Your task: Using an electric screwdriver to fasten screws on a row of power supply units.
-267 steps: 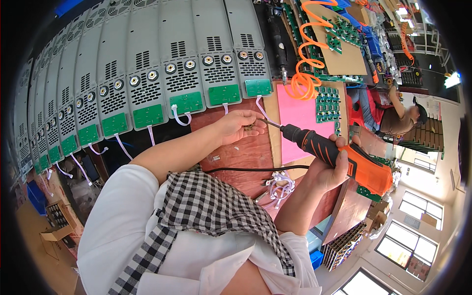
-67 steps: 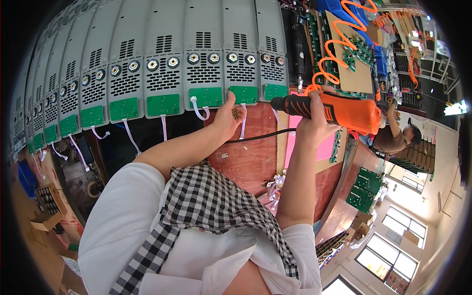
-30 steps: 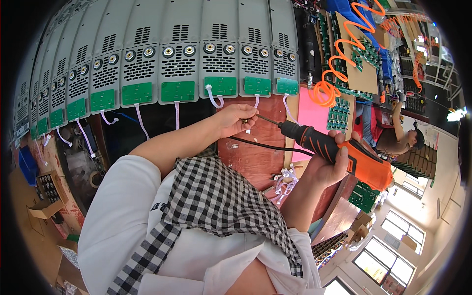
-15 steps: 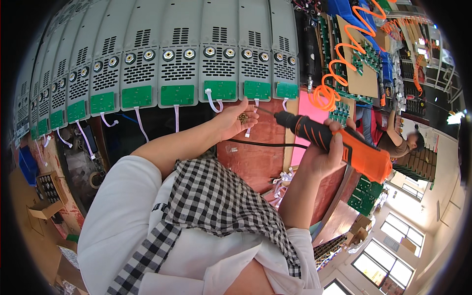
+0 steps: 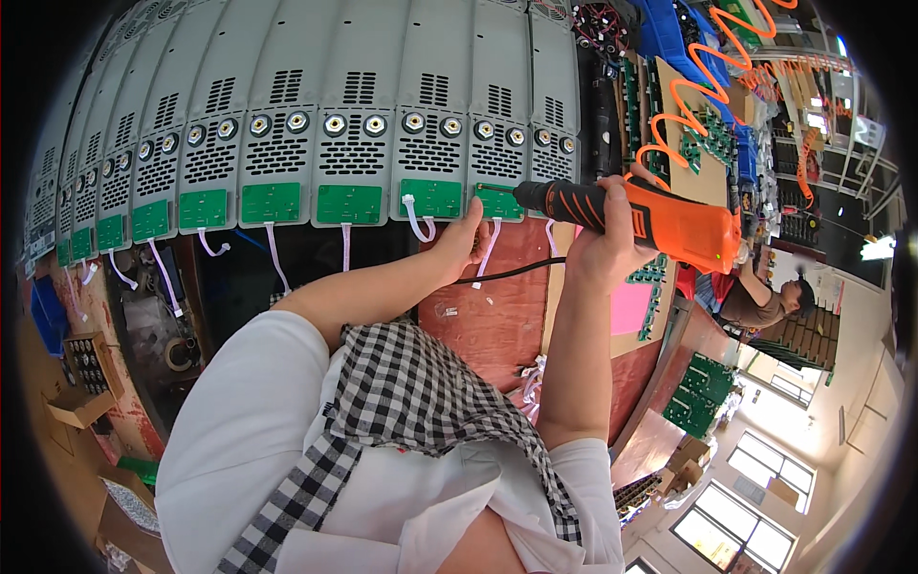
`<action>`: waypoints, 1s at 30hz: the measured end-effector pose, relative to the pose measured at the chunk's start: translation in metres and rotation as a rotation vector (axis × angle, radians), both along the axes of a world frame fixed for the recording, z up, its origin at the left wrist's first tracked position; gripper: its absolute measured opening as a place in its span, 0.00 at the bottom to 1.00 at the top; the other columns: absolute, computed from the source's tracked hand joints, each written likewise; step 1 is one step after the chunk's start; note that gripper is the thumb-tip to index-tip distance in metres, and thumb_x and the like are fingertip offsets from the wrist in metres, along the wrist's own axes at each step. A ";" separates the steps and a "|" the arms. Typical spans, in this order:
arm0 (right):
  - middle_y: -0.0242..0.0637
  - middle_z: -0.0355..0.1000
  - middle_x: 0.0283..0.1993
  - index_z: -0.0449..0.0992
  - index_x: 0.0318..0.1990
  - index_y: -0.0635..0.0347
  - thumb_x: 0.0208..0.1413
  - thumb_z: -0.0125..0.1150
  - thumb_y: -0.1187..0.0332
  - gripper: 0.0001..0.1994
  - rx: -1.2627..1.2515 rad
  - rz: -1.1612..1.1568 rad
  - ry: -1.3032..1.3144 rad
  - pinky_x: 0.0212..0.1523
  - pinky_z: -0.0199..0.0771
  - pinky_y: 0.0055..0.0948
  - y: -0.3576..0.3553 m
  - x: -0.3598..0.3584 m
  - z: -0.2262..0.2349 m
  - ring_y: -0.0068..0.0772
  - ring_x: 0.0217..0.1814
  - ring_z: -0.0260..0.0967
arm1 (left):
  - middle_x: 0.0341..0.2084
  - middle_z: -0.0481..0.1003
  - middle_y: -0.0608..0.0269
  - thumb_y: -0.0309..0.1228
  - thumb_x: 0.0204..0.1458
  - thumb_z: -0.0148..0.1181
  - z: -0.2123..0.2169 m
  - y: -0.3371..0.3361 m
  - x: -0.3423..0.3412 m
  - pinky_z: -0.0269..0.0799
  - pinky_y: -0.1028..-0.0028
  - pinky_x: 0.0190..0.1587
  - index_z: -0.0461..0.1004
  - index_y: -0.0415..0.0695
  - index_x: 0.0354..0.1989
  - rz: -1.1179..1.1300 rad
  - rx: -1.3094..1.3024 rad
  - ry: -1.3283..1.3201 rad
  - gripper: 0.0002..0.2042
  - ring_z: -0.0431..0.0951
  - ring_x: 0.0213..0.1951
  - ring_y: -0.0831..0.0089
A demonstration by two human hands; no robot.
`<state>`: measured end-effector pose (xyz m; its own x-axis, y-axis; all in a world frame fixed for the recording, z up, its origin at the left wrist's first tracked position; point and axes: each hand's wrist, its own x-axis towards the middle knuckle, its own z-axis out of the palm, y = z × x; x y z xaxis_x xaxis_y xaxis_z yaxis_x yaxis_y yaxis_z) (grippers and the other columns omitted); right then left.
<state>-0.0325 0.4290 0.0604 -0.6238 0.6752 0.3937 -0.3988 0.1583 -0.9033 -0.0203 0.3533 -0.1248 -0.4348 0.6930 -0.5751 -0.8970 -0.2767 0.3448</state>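
My right hand [image 5: 609, 241] grips an orange and black power screwdriver [image 5: 687, 227], held level. Its thin bit reaches left across the green circuit board [image 5: 501, 205] at the lower end of a grey metal case [image 5: 498, 57], ending near that board's left edge. Beside that tip are the raised fingertips of my left hand [image 5: 461, 251], touching or nearly touching the board. The other left fingers curl over the palm, where small brass-coloured screws lay a moment before; the screws are now hidden. A white ribbon cable [image 5: 488, 254] hangs from the board.
Several like grey cases stand in a row to the left, each with a green board [image 5: 271, 203]. A black cable [image 5: 516, 272] crosses the red tabletop [image 5: 478, 330]. An orange coiled hose [image 5: 690, 81] hangs at the upper right. A co-worker [image 5: 765, 298] is at the far right.
The screwdriver has moved left and up, and its bit now lies over the board. My left palm, open with screws before, has turned and curled. The view has shifted slightly.
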 end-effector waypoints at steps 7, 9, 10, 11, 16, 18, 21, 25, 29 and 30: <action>0.42 0.65 0.34 0.63 0.34 0.70 0.36 0.54 0.83 0.13 0.205 0.160 -0.132 0.33 0.65 0.22 -0.011 -0.013 0.004 0.25 0.30 0.64 | 0.12 0.60 0.70 0.57 0.47 0.37 0.001 -0.001 -0.001 0.54 0.79 0.23 0.60 0.49 0.15 0.002 0.004 -0.007 0.24 0.57 0.17 0.79; 0.41 0.65 0.32 0.64 0.32 0.70 0.35 0.55 0.83 0.12 0.246 0.156 -0.107 0.33 0.64 0.20 -0.014 -0.020 0.003 0.23 0.29 0.63 | 0.12 0.60 0.70 0.57 0.47 0.37 0.000 -0.001 -0.001 0.53 0.80 0.23 0.59 0.49 0.15 0.005 0.017 -0.005 0.24 0.57 0.17 0.80; 0.41 0.65 0.32 0.65 0.31 0.70 0.35 0.55 0.83 0.11 0.223 0.163 -0.099 0.33 0.64 0.20 -0.014 -0.023 0.002 0.23 0.29 0.63 | 0.11 0.60 0.71 0.57 0.47 0.37 0.000 -0.001 0.000 0.53 0.80 0.22 0.59 0.49 0.15 0.012 0.025 -0.004 0.24 0.57 0.17 0.80; 0.41 0.65 0.32 0.65 0.31 0.70 0.35 0.55 0.83 0.11 0.200 0.171 -0.091 0.33 0.64 0.20 -0.015 -0.024 0.001 0.22 0.29 0.63 | 0.11 0.60 0.71 0.57 0.47 0.37 0.000 -0.001 0.000 0.53 0.80 0.22 0.59 0.49 0.14 0.019 0.032 -0.002 0.24 0.57 0.16 0.80; 0.41 0.65 0.32 0.65 0.31 0.70 0.35 0.55 0.83 0.11 0.238 0.164 -0.136 0.33 0.64 0.21 -0.012 -0.020 0.003 0.22 0.29 0.63 | 0.10 0.59 0.71 0.57 0.47 0.38 -0.002 -0.002 0.000 0.54 0.80 0.23 0.60 0.49 0.14 0.004 0.066 0.011 0.24 0.58 0.16 0.79; 0.41 0.66 0.32 0.65 0.32 0.69 0.35 0.55 0.82 0.12 0.240 0.098 -0.111 0.34 0.65 0.22 -0.013 -0.016 0.004 0.24 0.30 0.64 | 0.11 0.60 0.71 0.56 0.47 0.38 -0.003 -0.003 0.000 0.54 0.80 0.23 0.61 0.49 0.16 -0.001 0.101 0.006 0.23 0.58 0.17 0.80; 0.41 0.66 0.33 0.63 0.36 0.69 0.36 0.54 0.82 0.15 0.146 0.008 -0.013 0.36 0.66 0.26 -0.017 0.002 0.011 0.26 0.31 0.64 | 0.14 0.61 0.71 0.54 0.49 0.39 -0.001 -0.005 0.001 0.55 0.81 0.24 0.63 0.48 0.22 -0.057 0.067 0.002 0.21 0.59 0.19 0.80; 0.42 0.64 0.36 0.61 0.40 0.69 0.35 0.54 0.79 0.20 -0.029 -0.018 0.064 0.42 0.65 0.32 -0.018 0.047 0.027 0.31 0.33 0.65 | 0.20 0.63 0.70 0.41 0.53 0.41 0.010 -0.029 0.011 0.58 0.81 0.25 0.63 0.41 0.37 -0.201 -0.260 0.337 0.15 0.63 0.23 0.81; 0.40 0.64 0.30 0.62 0.42 0.67 0.37 0.53 0.75 0.19 -0.126 -0.083 0.081 0.41 0.65 0.32 -0.018 0.086 0.027 0.31 0.33 0.64 | 0.21 0.66 0.64 0.32 0.54 0.38 0.029 -0.069 0.027 0.59 0.81 0.22 0.63 0.40 0.38 -0.263 -0.066 0.315 0.10 0.65 0.21 0.79; 0.40 0.64 0.30 0.62 0.42 0.66 0.37 0.53 0.74 0.19 -0.147 -0.063 0.083 0.41 0.65 0.32 -0.018 0.095 0.026 0.31 0.33 0.63 | 0.21 0.67 0.63 0.30 0.54 0.38 0.039 -0.080 0.026 0.59 0.81 0.22 0.63 0.40 0.36 -0.321 -0.016 0.307 0.09 0.65 0.20 0.79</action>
